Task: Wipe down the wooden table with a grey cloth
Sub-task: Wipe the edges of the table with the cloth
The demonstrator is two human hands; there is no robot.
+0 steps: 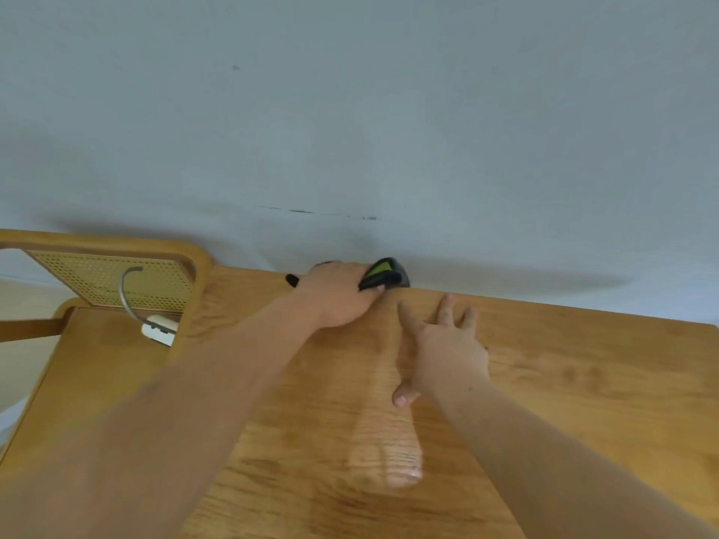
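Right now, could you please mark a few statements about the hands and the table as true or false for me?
1. The left hand grips a black and green object at the far edge of the wooden table. True.
2. The right hand is a closed fist. False: its fingers are spread open over the table.
3. A chair with a woven back stands left of the table. True.
4. A white adapter lies on the table. False: it lies on the chair seat.

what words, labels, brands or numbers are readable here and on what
No readable text.
Dark grey and green item in the left hand: no marking shows.
White plug block on the chair: too blurred to tell.
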